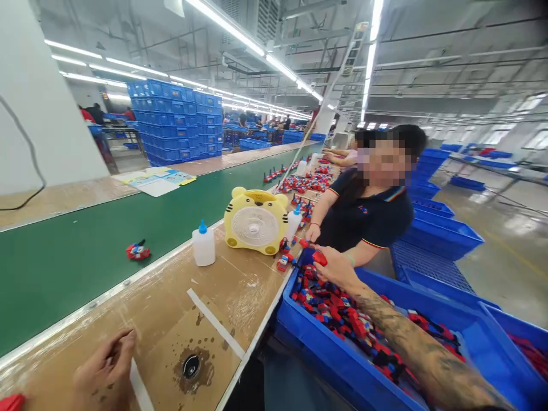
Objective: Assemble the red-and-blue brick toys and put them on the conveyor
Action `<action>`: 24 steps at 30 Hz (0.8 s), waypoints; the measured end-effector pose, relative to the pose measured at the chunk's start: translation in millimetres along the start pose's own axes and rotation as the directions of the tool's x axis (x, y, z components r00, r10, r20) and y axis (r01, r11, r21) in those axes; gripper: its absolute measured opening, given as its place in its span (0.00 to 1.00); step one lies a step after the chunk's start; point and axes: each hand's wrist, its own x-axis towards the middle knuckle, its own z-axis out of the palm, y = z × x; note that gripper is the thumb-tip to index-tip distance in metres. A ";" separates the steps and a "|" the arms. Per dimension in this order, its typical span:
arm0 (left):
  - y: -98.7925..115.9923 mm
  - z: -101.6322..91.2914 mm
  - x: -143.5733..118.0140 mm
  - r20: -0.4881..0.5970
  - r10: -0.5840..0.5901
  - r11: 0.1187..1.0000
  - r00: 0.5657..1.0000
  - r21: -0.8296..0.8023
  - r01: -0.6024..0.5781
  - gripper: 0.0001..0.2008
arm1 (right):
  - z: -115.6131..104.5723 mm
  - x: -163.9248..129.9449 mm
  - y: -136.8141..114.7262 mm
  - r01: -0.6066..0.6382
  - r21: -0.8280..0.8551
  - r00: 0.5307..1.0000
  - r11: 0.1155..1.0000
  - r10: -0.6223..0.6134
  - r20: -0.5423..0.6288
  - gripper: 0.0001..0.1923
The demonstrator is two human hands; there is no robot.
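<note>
Over the far end of the blue bin [325, 348], the right hand [336, 267] pinches a small red toy part [319, 258], seemingly between thumb and fingers. Left of the bin, the left hand [107, 365] rests loosely curled on the cardboard-covered bench [180, 302], holding nothing.

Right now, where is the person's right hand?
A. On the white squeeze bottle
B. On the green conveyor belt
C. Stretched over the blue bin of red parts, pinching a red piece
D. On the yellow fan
C: the right hand reaches over the blue bin and grips a red piece.
</note>
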 end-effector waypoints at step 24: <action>7.5 14.7 -5.3 0.418 -0.379 0.322 0.826 -0.777 0.540 0.28 | -4.3 67.7 -229.2 0.568 0.606 0.766 0.557 -0.627 -0.142 0.17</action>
